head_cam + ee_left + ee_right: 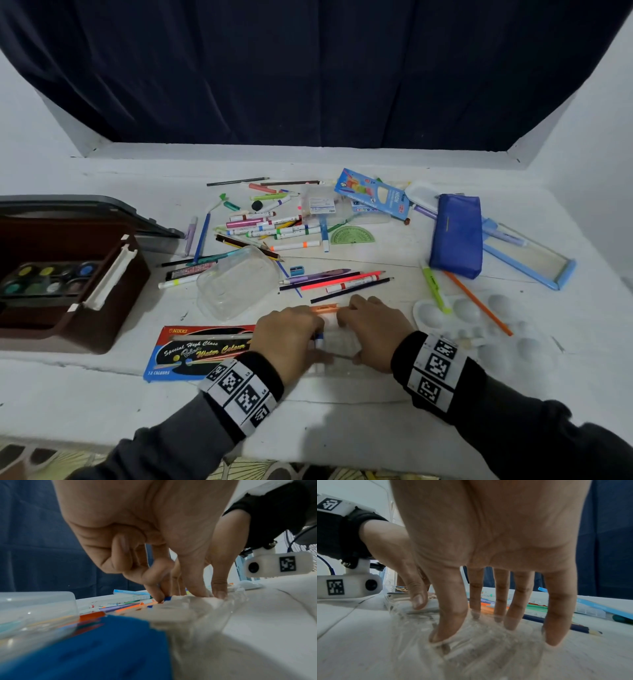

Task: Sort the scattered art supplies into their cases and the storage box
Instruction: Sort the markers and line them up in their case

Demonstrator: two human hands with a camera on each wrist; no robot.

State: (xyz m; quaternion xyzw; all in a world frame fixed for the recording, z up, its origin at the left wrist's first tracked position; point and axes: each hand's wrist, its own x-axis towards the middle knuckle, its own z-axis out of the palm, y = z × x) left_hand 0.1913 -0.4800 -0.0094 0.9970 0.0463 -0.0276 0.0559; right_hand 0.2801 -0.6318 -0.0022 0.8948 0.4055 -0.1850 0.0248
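My left hand (pixel 291 332) and right hand (pixel 373 329) meet at the table's front centre on a clear plastic marker case (pixel 339 346). In the left wrist view the left hand (pixel 171 595) has its fingers curled and pinches a blue-capped marker (pixel 167 598) at the case's edge, with its thumb down on the clear plastic (pixel 197 615). My right hand (pixel 498 615) presses the case (pixel 479 649) flat with straight, spread fingers. An orange marker (pixel 323 308) lies just beyond both hands. What the case holds is blurred.
A brown storage box (pixel 113 298) with a paint pan set (pixel 44 277) stands open at left. Near my left wrist lies a watercolour box (pixel 202 353). Beyond are a clear tub (pixel 236 281), a heap of markers (pixel 267 222), a blue pouch (pixel 455 236) and a white palette (pixel 479 322).
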